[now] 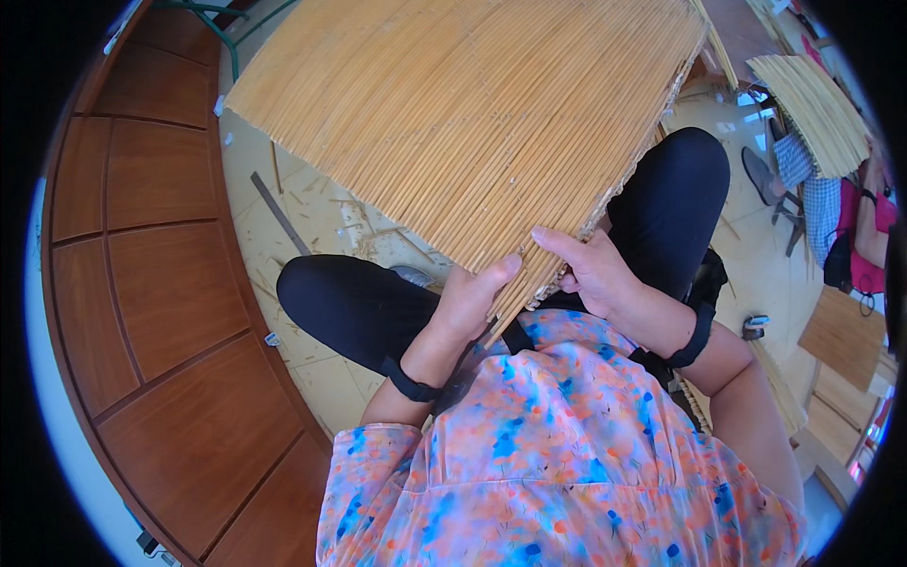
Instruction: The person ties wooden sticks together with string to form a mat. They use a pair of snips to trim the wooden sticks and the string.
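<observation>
A large mat of thin golden stalks (453, 113), laid side by side and bound together, slopes away from my lap. My left hand (472, 298) is closed on its near corner, the thumb lying along the outermost stalks. A little to the right, my right hand (600, 269) grips the near end of the bound right edge, thumb on top and fingers curled beneath. Between the two hands several stalk ends stick out toward my body. The undersides of the mat and most of the fingers are hidden.
Brown wooden panelling (170, 283) curves along the left. Stalk scraps and a flat grey strip (279, 213) lie on the tiled floor. At the right another person holds a smaller stalk mat (812, 109). A wooden board (844, 338) stands lower right.
</observation>
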Demonstrator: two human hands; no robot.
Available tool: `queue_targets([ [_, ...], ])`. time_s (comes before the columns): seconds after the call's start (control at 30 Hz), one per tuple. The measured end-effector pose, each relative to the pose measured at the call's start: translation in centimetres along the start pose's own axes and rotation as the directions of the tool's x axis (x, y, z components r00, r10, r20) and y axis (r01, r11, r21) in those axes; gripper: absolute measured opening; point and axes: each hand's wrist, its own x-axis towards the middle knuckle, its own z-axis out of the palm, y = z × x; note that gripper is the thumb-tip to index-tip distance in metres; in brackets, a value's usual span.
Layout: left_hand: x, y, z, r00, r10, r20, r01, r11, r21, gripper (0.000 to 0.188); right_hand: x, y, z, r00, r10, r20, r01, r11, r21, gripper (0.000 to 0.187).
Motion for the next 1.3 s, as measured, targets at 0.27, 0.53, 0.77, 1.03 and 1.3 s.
queue_targets([
  [0.27,-0.1,0.3,0.6,0.999,-0.021,-0.046,0.019,0.999,-0.038,0.047,0.0,-0.1,0.2,0.999,-0.034,-0.026,0.036,0.997,0.066,0.034],
  [0.53,0.3,0.1,0.6,0.997,0.029,-0.067,-0.037,0.993,-0.115,0.048,0.6,0.1,-0.6,1.0,-0.004,0.01,0.004,1.0,-0.001,0.029],
  [0.77,0.3,0.0,0.5,0.994,0.083,-0.069,-0.09,0.989,-0.117,0.049,0.2,-0.1,0.8,0.996,-0.081,-0.027,0.082,0.996,0.034,0.03],
  [1.03,-2.6,3.2,-3.1,0.999,-0.034,-0.005,0.032,0.879,0.476,0.044,-0.6,-1.4,-1.4,0.998,-0.061,-0.029,0.062,0.996,0.058,0.036],
  [1.3,-8.1,10.5,1.1,0.79,0.602,0.117,-0.02,-0.165,0.986,0.023,-1.2,-0.2,-3.7,0.979,-0.167,-0.114,0.175,0.982,0.066,0.034],
])
